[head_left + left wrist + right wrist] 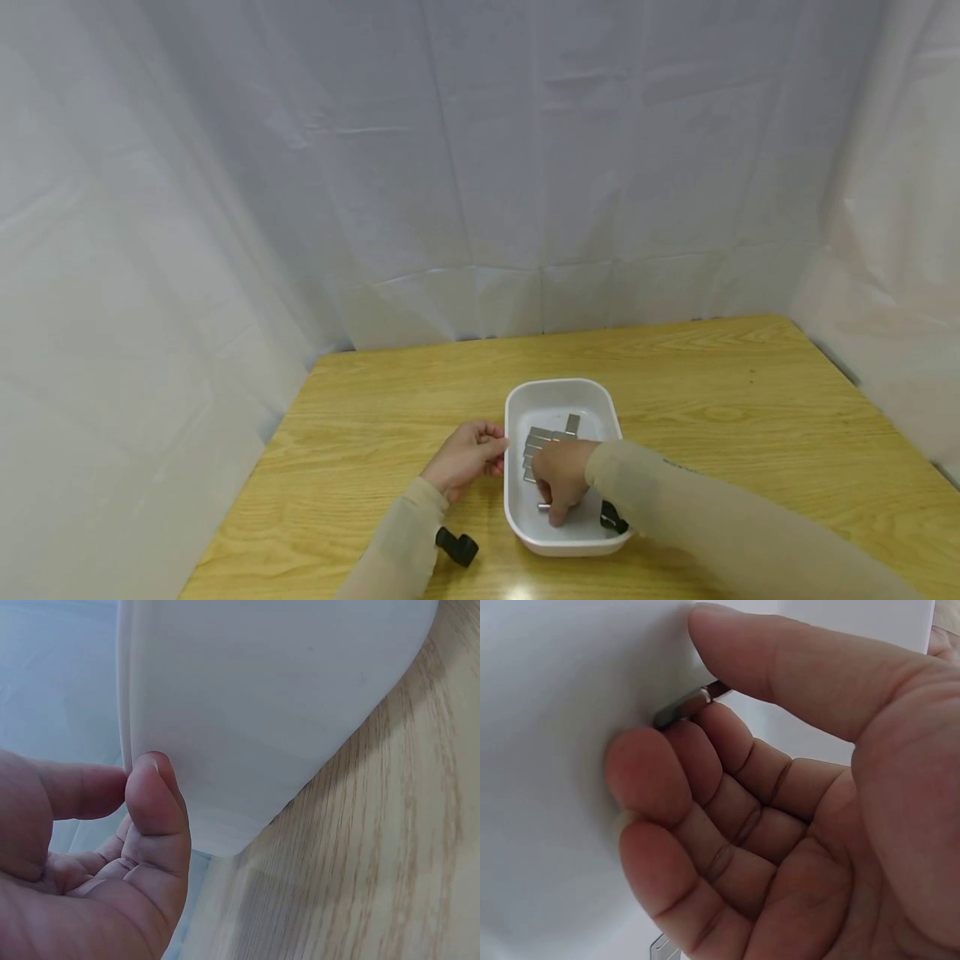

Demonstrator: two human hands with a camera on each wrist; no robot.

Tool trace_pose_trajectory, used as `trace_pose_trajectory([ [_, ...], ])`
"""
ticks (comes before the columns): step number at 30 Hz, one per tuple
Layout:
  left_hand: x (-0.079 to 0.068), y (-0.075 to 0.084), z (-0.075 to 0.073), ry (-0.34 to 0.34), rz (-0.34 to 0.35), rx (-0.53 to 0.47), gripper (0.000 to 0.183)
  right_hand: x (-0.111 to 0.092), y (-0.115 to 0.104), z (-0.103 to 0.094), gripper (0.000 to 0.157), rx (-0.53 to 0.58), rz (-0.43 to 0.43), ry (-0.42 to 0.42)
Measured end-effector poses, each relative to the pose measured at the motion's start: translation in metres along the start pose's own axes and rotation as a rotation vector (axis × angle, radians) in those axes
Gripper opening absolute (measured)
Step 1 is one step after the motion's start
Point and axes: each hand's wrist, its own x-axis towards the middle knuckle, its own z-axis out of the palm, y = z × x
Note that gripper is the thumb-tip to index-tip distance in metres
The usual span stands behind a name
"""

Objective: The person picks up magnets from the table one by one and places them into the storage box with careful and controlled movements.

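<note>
A white plastic tub [562, 547] stands on the wooden table. My left hand [468, 458] is at its left side; in the left wrist view the thumb and a finger pinch the tub's rim [126, 690]. Inside the tub, my right hand [564, 477] reaches down low with curled fingers. It pinches a small flat silver metal piece [686, 707] near the tub's floor, between thumb and fingers. Several similar metal pieces [538, 442] lie close together beyond that hand, partly hidden by it, and one piece [573, 424] lies apart toward the far end.
The wooden table [390, 408] extends around the tub on every side. White sheeting [510, 183] hangs behind the table and along both sides. A black wrist device [459, 547] is on the left sleeve, and another black device [612, 517] overlaps the tub's right wall.
</note>
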Motion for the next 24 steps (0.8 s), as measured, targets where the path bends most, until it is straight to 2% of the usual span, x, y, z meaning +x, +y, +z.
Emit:
trace_pose_trajectory([
  [24, 0.0004, 0.0000, 0.0000, 0.002, 0.002, 0.010, 0.018, 0.0011, 0.0009, 0.0024, 0.028, -0.005, -0.003, 0.025],
])
